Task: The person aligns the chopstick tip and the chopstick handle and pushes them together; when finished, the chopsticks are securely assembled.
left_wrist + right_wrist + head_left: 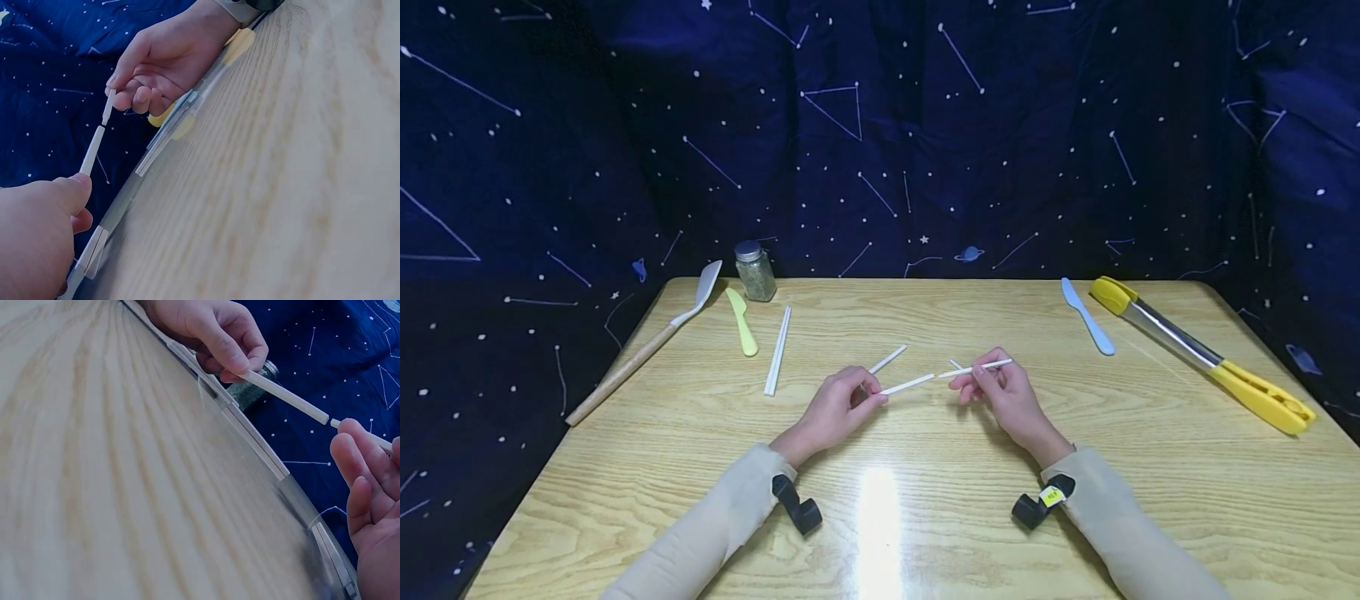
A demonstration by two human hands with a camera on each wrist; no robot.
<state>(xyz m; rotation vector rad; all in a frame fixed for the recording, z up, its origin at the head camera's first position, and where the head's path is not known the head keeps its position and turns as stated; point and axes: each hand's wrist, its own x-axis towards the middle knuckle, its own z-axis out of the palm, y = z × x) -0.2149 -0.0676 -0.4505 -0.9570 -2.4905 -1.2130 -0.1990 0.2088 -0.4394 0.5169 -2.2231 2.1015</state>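
Observation:
My left hand (842,404) pinches a white chopstick piece (910,385) between thumb and fingers. Opposite it, my right hand (1011,400) holds a thinner white chopstick piece (976,368). The two pieces point at each other nearly in line, their ends close together with a small gap; the right piece shows a narrow tip (335,423) in the right wrist view. Beyond the left hand lies another white stick (889,358), partly hidden by the hand. A short end of a further white stick (955,364) shows behind the right fingers.
On the left of the wooden table (925,467) lie a spatula (655,350), a yellow-green knife (742,323) and a pair of white chopsticks (778,350), near a spice jar (756,272). At right are a blue knife (1087,317) and yellow tongs (1195,354).

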